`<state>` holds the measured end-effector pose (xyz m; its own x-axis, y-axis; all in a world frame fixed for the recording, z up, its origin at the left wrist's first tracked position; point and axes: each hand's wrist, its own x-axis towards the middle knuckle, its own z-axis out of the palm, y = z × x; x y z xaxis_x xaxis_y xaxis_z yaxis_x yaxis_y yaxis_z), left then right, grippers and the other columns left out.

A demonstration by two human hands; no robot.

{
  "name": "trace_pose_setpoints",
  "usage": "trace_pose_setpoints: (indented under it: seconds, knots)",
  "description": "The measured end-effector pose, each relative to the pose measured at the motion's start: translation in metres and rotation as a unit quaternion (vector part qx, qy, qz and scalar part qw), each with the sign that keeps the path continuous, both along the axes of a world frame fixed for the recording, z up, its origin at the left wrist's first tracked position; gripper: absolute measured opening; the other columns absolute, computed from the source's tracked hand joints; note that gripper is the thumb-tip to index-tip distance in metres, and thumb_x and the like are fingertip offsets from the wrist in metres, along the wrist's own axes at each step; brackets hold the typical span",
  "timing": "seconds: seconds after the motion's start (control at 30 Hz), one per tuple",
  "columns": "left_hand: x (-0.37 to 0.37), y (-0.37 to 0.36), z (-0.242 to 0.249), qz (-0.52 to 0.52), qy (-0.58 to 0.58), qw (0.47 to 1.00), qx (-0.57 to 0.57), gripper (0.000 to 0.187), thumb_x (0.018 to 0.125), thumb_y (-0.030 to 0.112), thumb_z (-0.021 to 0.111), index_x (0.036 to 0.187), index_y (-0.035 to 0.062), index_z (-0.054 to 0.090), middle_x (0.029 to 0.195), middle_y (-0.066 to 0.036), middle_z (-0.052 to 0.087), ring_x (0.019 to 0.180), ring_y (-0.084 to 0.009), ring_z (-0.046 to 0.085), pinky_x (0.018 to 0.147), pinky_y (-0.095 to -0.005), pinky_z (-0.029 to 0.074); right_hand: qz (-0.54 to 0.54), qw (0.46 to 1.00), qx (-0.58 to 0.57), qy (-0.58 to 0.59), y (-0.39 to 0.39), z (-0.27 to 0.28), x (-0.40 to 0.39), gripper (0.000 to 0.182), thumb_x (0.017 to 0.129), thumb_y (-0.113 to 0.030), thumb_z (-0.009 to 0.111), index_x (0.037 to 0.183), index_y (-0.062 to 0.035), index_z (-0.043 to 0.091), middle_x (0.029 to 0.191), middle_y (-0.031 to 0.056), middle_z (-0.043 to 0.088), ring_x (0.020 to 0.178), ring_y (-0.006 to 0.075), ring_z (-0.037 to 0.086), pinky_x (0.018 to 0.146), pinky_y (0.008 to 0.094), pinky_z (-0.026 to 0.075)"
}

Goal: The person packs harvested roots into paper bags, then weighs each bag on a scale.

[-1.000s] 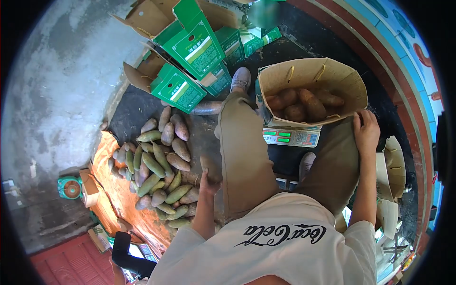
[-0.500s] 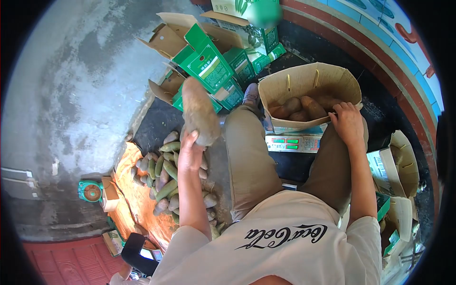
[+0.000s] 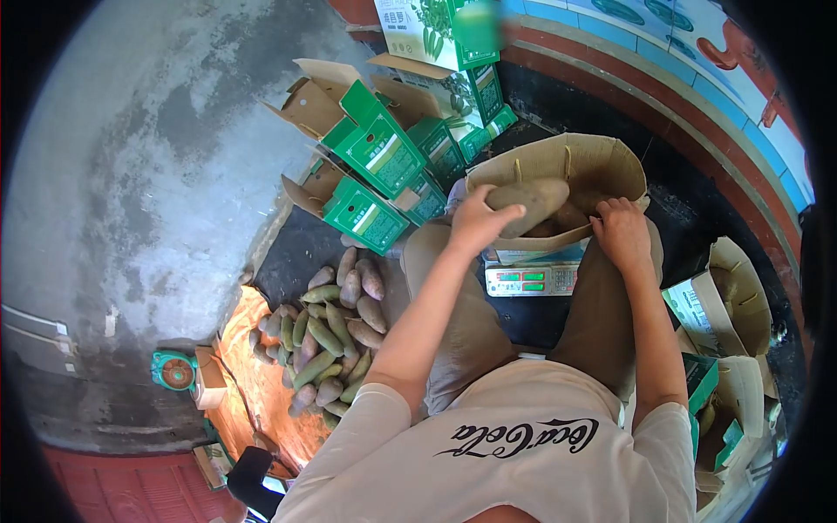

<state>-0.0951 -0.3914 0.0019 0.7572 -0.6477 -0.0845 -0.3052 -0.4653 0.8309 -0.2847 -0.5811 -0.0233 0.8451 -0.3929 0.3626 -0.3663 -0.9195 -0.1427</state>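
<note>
Head view: left hand [image 3: 475,222], raised from the floor pile of brown and green tubers [image 3: 331,336], now grips a long brown tuber [image 3: 532,202] over the open brown paper bag [image 3: 602,161] on the scale [image 3: 527,279], while right hand [image 3: 621,234] holds the bag's rim.

Bright daylight everywhere, colours come out strong and mostly sharp. Heavy fisheye: the picture sits in a round black vignette, and the red curb [image 3: 697,105] on the far right bends hard. The concrete floor [image 3: 131,174] on the left is a bit washed out. Shadows are soft and short under the green boxes [image 3: 375,166]. A blurred green smudge [image 3: 478,22] sits at the far top.
</note>
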Motion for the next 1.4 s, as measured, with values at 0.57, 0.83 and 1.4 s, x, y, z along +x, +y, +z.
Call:
trace_pose_setpoints:
  seconds: [0.57, 0.83, 1.4]
  knots:
    - [0.01, 0.078, 0.008, 0.101, -0.251, 0.957, -0.108, 0.036, 0.077, 0.014, 0.067, 0.11, 0.0009, 0.06, 0.108, -0.018, 0.059, 0.104, -0.0329, 0.056, 0.092, -0.0376, 0.043, -0.004, 1.0, 0.004, 0.004, -0.002, 0.001, 0.0, 0.015, 0.078, -0.02, 0.065, 0.081, -0.0057, 0.061, 0.083, 0.0094, 0.062, 0.085, 0.0262, 0.058, 0.079, 0.0379, 0.045]
    - [0.035, 0.236, -0.076, 0.271, -0.226, 0.935, -0.01, 0.026, 0.079, 0.013, 0.065, 0.102, -0.0006, 0.064, 0.094, -0.019, 0.064, 0.092, -0.0328, 0.061, 0.084, -0.0392, 0.046, -0.001, 1.0, -0.005, 0.005, -0.002, 0.0, 0.002, 0.015, 0.078, -0.018, 0.066, 0.079, -0.0051, 0.06, 0.082, 0.0102, 0.061, 0.084, 0.0272, 0.058, 0.079, 0.0386, 0.045]
    - [-0.126, 0.491, -0.334, 0.189, 0.1, 0.855, 0.473, 0.053, 0.08, 0.046, 0.054, 0.11, 0.0043, 0.064, 0.111, -0.021, 0.062, 0.108, -0.0353, 0.058, 0.092, -0.0416, 0.046, 0.036, 0.997, -0.044, 0.047, 0.015, -0.002, 0.01, 0.015, 0.077, -0.018, 0.067, 0.079, -0.0062, 0.059, 0.08, 0.0098, 0.059, 0.083, 0.0274, 0.057, 0.077, 0.0392, 0.044]
